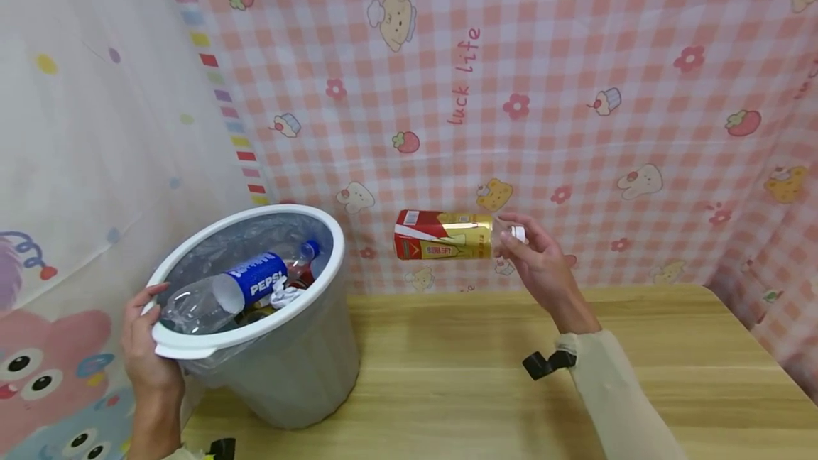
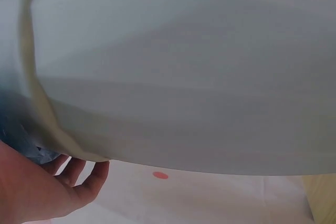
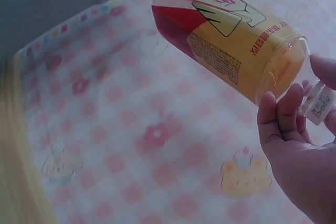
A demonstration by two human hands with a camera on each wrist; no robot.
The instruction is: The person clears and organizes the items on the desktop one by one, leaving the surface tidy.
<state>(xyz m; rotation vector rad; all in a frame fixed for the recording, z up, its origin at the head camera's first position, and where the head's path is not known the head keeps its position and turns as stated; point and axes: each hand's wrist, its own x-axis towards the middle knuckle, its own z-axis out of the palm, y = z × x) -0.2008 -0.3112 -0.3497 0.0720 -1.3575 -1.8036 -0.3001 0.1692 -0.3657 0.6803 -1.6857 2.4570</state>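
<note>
My right hand (image 1: 540,258) pinches a plastic drink bottle (image 1: 444,236) by its neck, just below the white cap. The bottle has a red and gold label and lies level in the air above the table, its base pointing left. In the right wrist view, fingers and thumb close round the neck of the bottle (image 3: 226,35). On the left, a grey trash bin (image 1: 307,368) stands tilted toward me. My left hand (image 1: 150,350) grips its white rim (image 1: 335,240), the fingers bent over the edge. Inside the bin lies an empty Pepsi bottle (image 1: 258,281).
A clear liner bag (image 1: 217,233) lines the bin. A blue-capped bottle (image 1: 309,250) and crumpled white paper (image 1: 285,295) lie in it too. The wooden table (image 1: 447,375) runs to a pink checked cloth (image 1: 575,162) at the back. A pale printed sheet (image 1: 83,126) hangs at the left.
</note>
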